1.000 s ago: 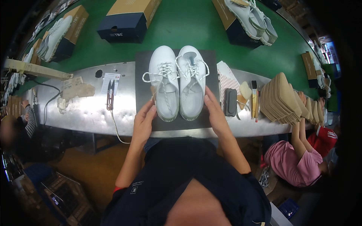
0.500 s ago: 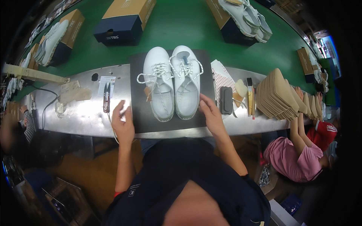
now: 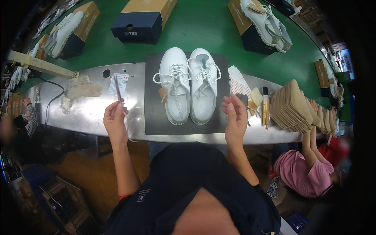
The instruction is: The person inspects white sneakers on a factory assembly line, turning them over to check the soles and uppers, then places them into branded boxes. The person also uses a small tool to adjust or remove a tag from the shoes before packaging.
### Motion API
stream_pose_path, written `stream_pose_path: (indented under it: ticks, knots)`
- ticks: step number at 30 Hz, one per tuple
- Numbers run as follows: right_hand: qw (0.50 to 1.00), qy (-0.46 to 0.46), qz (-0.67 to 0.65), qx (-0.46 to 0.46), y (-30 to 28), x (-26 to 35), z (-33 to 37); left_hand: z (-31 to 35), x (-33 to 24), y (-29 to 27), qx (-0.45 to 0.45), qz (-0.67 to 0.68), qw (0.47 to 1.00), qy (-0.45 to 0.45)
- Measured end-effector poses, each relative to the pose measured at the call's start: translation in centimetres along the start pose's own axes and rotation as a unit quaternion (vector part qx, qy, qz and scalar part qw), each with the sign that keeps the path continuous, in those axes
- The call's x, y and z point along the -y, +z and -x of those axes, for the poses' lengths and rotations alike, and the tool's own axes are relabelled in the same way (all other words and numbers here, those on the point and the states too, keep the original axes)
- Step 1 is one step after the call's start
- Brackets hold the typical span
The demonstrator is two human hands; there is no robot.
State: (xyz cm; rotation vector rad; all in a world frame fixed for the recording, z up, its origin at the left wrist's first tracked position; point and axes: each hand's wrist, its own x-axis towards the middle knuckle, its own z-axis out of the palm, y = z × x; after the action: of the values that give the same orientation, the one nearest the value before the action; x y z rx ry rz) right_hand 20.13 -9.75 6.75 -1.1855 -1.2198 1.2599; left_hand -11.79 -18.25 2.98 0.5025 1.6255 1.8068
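Observation:
A pair of white lace-up shoes stands side by side, toes away from me: the left shoe has a brown tag on its laces, the right shoe sits close against it. Both rest on a dark mat. Left of the mat, my left hand is closed on thread snips, their blades pointing away from me; a pale cord trails from below the hand. My right hand is open and holds nothing, just right of the mat. Behind its fingers a dark grey block is partly hidden.
A printed card lies under the snips. To the right are brushes and a stack of beige insole-like pieces. Shoe boxes and more shoes stand on the green surface. A person in pink works at right.
My left hand has moved left and taken hold of the thread snips, which lay on the metal table. My right hand has drawn away from the right shoe, toward the grey block.

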Motion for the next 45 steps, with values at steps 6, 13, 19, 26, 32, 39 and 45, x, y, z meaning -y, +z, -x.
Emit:
stream_pose_path:
  ticks: [6,13,19,26,32,39,45]
  knots:
    - [0.963,-0.028,-0.001,0.268,4.2,3.2,1.7,8.2,-3.1,7.6,0.421,-0.134,0.884,0.15]
    - [0.952,0.061,0.229,0.196,0.3,6.5,-1.4,7.0,-1.9,6.0,0.244,-0.213,0.936,0.138]
    - [0.888,0.248,0.105,0.373,2.9,6.8,0.3,4.1,0.0,5.2,0.182,-0.332,0.872,0.31]
    - [0.818,0.46,-0.016,0.345,5.7,3.3,4.5,2.8,-0.7,5.7,0.221,-0.35,0.831,0.371]
    - [0.818,0.471,-0.083,0.321,6.9,2.1,5.8,2.0,-1.2,5.9,0.254,-0.367,0.805,0.391]
    - [0.857,0.429,-0.098,0.268,7.7,1.6,6.8,1.5,-1.7,6.1,0.283,-0.384,0.788,0.389]
    - [0.875,0.397,-0.092,0.262,8.3,1.5,6.5,1.4,-1.6,6.4,0.287,-0.378,0.786,0.395]
